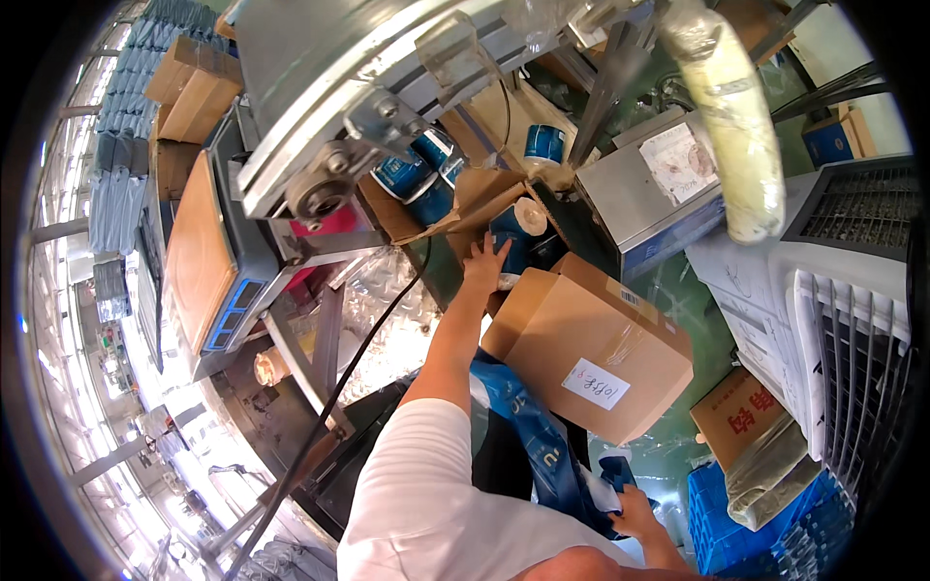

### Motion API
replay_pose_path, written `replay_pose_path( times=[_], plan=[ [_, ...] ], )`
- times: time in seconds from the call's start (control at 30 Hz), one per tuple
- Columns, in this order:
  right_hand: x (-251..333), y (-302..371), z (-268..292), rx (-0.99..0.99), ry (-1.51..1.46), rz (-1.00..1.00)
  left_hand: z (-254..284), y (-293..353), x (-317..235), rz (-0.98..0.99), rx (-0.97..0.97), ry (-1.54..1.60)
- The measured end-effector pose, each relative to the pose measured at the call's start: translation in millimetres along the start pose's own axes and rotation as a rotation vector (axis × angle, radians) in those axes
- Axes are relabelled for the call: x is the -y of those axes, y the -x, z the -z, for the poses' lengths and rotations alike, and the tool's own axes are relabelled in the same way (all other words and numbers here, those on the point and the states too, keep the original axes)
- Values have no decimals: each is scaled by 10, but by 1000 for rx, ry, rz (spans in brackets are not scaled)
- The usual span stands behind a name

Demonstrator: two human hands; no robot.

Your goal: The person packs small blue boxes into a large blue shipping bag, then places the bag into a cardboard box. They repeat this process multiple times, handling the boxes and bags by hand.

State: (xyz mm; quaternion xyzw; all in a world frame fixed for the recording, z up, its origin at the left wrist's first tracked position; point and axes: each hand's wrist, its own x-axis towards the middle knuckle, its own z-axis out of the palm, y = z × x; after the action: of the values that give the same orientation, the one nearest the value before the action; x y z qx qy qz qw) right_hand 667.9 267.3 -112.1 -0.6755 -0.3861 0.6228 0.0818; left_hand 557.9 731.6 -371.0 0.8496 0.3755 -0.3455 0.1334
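Observation:
My left hand (487,263) reaches forward with fingers spread, touching a blue roll of film (509,244) with a brown core, in an open carton. My right hand (635,513), low on the right, is closed on the end of a blue printed plastic film (542,447). The film runs slantwise across my lap, with white patches near that hand. Between my arms stands a closed brown cardboard box (601,334) with a white label. My right fingertips are partly hidden by the film.
More blue rolls (402,176) sit in an open carton (465,205) beneath a metal machine frame (358,87). A black cable (373,334) hangs at left. At right are a metal cabinet (659,184), a grey-white appliance (765,281) and a blue crate (712,518). A wrapped yellowish roll (731,126) hangs above.

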Motion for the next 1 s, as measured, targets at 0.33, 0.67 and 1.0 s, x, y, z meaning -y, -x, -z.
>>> replay_pose_path(
  times=[0.33,0.67,1.0],
  plan=[
    [-88,-174,-40,-225,-110,16,-188,-70,139,-5,-432,317],
    [6,-444,338,-463,-73,138,908,690,287,88,-1566,1165],
    [-122,-401,187,-347,20,56,685,43,88,-194,-1123,746]
  ],
)
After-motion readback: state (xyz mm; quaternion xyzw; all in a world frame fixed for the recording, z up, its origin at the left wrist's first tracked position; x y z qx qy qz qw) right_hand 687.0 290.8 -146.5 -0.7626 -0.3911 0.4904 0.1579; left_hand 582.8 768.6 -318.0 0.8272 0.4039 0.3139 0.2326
